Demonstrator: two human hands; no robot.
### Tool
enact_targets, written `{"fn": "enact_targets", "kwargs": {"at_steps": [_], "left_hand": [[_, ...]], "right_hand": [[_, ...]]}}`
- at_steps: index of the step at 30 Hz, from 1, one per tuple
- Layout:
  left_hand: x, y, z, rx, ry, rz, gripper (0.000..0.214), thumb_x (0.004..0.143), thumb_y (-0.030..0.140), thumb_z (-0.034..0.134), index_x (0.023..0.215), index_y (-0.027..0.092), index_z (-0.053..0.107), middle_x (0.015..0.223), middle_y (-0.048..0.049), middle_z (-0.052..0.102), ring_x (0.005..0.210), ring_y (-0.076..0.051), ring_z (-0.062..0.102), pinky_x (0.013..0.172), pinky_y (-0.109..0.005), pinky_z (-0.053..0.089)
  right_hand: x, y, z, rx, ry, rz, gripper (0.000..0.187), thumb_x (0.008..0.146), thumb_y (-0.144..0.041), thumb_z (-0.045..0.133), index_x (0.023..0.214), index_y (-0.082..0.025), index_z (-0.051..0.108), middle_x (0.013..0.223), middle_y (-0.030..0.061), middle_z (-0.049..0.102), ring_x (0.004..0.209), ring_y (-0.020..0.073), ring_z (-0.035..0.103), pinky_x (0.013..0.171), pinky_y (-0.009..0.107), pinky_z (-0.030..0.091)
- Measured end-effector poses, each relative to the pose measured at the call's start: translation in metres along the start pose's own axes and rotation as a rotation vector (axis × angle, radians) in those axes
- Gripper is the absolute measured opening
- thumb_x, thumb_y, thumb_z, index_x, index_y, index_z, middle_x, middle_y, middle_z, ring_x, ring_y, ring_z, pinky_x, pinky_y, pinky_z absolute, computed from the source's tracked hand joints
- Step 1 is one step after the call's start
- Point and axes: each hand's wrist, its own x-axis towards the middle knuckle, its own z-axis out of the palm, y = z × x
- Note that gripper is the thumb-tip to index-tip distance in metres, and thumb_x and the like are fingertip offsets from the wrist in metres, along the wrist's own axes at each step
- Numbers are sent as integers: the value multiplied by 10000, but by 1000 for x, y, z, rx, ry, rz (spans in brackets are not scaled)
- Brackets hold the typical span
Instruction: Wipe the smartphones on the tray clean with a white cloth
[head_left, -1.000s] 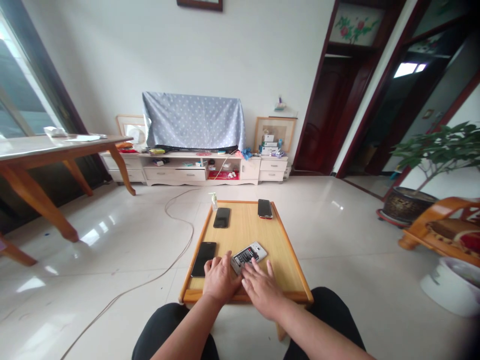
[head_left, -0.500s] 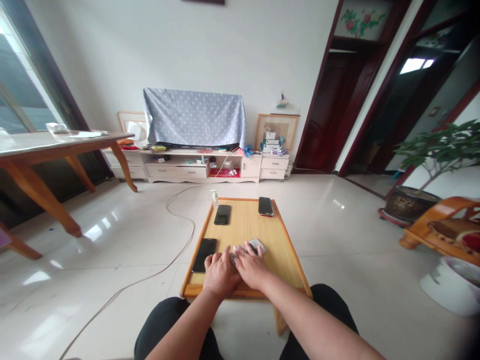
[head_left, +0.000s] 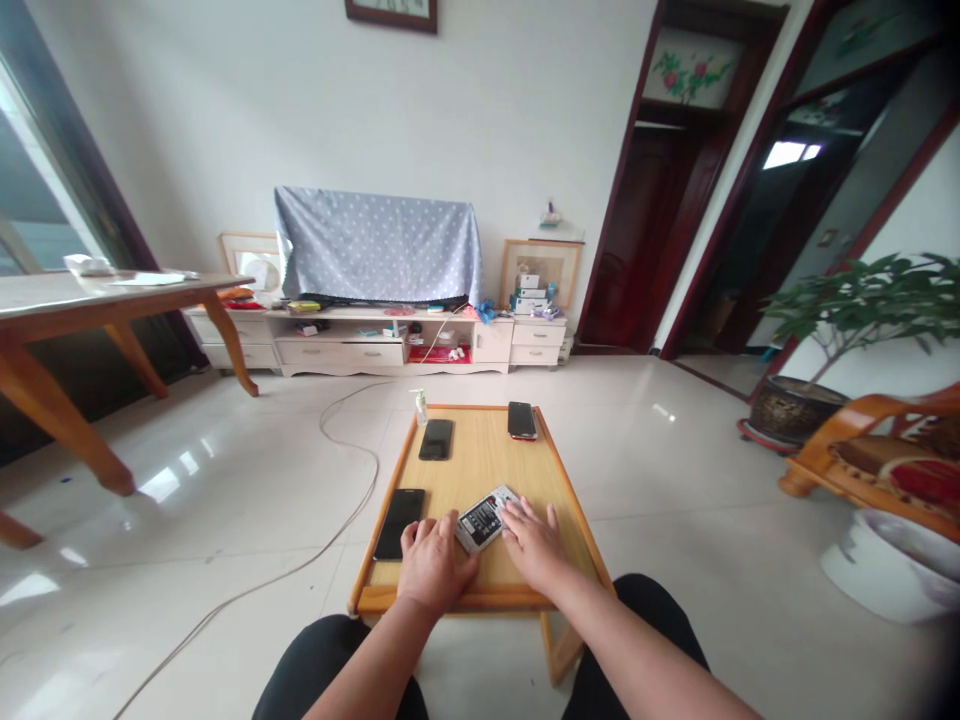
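Note:
A mobile phone [head_left: 484, 520] with its back cover off lies aslant on the small wooden table [head_left: 480, 450], and its black and white battery label shows. At the phone's lower left end, my left hand [head_left: 435, 565] grips the edge, with fingers bent and the thumb below the corner. My right hand [head_left: 536, 545] rests on the opposite end, fingers stretched out and fingertips on the phone's upper right part. Whether anything small lies under those fingertips, I cannot tell. Left of my left hand lies a large black phone [head_left: 399, 522].
Toward the far edge lie another black phone [head_left: 436, 439] and a dark phone with a red edge below it [head_left: 521, 421]. A clear pump bottle [head_left: 421, 407] stands at the far left corner. A cable [head_left: 300, 550] runs across the floor left of the table.
My right hand has slid right, away from my left hand, uncovering the phone's battery. The head view has tilted up slightly and turned a little to the right.

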Motion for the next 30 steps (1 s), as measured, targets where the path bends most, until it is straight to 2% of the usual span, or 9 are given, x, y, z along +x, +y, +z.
{"fn": "enact_targets", "kwargs": {"at_steps": [2, 5, 9, 12, 15, 18, 20, 25, 30], "left_hand": [[-1, 2, -2, 8, 2, 4, 551, 743, 419, 638, 1254, 231, 556, 1123, -99, 687, 1138, -286, 542, 1071, -443, 227], [-3, 5, -4, 22, 4, 8, 534, 745, 429, 637, 1233, 226, 563, 1080, -91, 697, 1108, -282, 552, 1058, -436, 239], [-2, 6, -4, 28, 3, 8, 506, 769, 453, 609, 1216, 222, 568, 1053, -94, 699, 1097, -279, 556, 1045, -427, 253], [0, 6, -4, 25, -7, 15, 512, 747, 425, 627, 1214, 225, 568, 1060, -94, 693, 1096, -277, 554, 1031, -413, 269], [0, 6, -7, 26, -13, 27, 510, 731, 400, 635, 1205, 221, 573, 1061, -88, 685, 1091, -278, 548, 1020, -410, 286], [-3, 6, -10, 13, -27, 11, 515, 728, 394, 627, 1211, 225, 569, 1079, -85, 675, 1094, -281, 543, 1007, -405, 311], [-6, 5, -12, -7, -21, -12, 530, 726, 396, 619, 1225, 224, 560, 1090, -90, 668, 1098, -288, 541, 1000, -402, 326], [-11, 1, -10, -65, 25, -43, 602, 704, 387, 612, 1267, 190, 536, 1083, -127, 656, 1090, -315, 541, 998, -428, 352], [-12, -1, -6, -110, 43, -90, 620, 681, 404, 635, 1257, 194, 544, 1084, -133, 658, 1066, -326, 553, 984, -441, 369]], "right_hand": [[6, -1, 2, -5, 22, 7, 486, 957, -253, 382, 1433, -273, 479, 1526, 57, 430, 1455, 273, 281, 1162, 612, 39], [-1, -14, 10, 21, 57, -93, 487, 942, -227, 399, 1417, -226, 504, 1499, 87, 466, 1431, 265, 337, 1186, 554, 49], [-18, -23, 20, 74, 88, -275, 450, 955, -249, 411, 1387, -262, 534, 1456, 60, 522, 1401, 241, 392, 1196, 525, 20], [-14, -11, 19, 90, 138, -233, 421, 936, -195, 416, 1300, -287, 606, 1394, 55, 585, 1354, 246, 456, 1177, 571, 54], [1, 6, 14, 130, 249, -129, 366, 913, -146, 412, 1108, -267, 696, 1242, 71, 685, 1225, 244, 568, 1148, 576, 176], [11, 16, 13, 201, 370, -75, 312, 894, -147, 418, 1009, -230, 696, 1056, 78, 726, 1035, 222, 644, 1033, 436, 405], [11, 19, 16, 217, 421, -74, 301, 895, -165, 415, 1037, -213, 677, 1027, 91, 711, 992, 223, 646, 906, 350, 482], [5, 24, 27, 96, 284, -67, 377, 887, -186, 399, 1172, -226, 643, 1061, 97, 709, 919, 251, 673, 810, 361, 494], [8, 24, 21, -13, 95, -100, 612, 869, -253, 462, 1479, -272, 426, 1023, 93, 736, 839, 278, 696, 743, 379, 496]]}}
